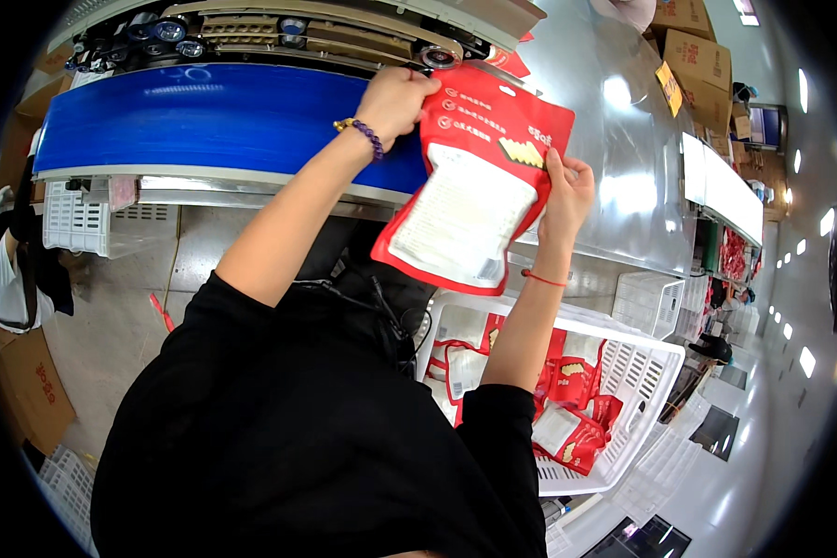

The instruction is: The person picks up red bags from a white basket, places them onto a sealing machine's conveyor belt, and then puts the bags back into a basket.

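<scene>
A red pouch point(474, 209) with a large white panel hangs tilted between my two hands, over the front edge of the steel table. My left hand point(395, 104) is closed on its upper left corner, beside the end of the sealing machine point(325, 35). At the pouch's right edge my right hand point(567, 197) pinches it, thumb on the front side. A small hang hole shows near the pouch's top edge. Behind its top, part of another red pouch point(509, 61) lies by the machine.
A blue conveyor belt point(195, 116) runs along the machine at the left. Below my right arm stands a white plastic crate point(656, 363) holding several red pouches point(567, 437). The shiny steel table point(642, 158) extends right, with cardboard boxes point(697, 70) beyond it.
</scene>
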`<state>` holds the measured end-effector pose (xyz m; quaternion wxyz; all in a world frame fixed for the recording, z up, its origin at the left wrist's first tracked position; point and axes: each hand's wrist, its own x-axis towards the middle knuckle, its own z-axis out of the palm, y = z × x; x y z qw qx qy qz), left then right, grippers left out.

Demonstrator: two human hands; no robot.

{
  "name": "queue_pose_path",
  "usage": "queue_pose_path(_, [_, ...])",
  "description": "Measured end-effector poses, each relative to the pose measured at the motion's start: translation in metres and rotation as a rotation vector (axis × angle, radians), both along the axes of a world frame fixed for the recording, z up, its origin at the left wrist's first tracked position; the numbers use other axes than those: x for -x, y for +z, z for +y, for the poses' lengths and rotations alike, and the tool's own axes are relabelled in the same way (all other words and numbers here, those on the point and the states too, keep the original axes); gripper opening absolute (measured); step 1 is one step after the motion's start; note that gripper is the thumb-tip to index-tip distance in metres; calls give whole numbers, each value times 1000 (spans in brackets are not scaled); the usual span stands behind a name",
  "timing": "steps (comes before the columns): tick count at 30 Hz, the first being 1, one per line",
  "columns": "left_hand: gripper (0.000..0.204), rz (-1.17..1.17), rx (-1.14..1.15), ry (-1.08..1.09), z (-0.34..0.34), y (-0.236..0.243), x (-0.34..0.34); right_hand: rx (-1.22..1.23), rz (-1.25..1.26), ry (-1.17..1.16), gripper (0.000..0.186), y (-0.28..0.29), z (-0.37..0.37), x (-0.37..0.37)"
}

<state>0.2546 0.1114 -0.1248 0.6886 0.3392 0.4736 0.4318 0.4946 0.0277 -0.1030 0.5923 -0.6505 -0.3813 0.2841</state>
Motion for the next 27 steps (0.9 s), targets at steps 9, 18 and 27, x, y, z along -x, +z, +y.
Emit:
queue_pose_path(9, [43,713,-366,-54,1,-6,104,90,42,88,31,-15,32,57])
queue_pose_path(18, [26,342,-589,222,-87,51,134,-44,254,454,25,-2,-4,80])
queue_pose_path(27, [21,351,-706,-281,-126,63,54,21,-51,-967,16,-71,-305,-79])
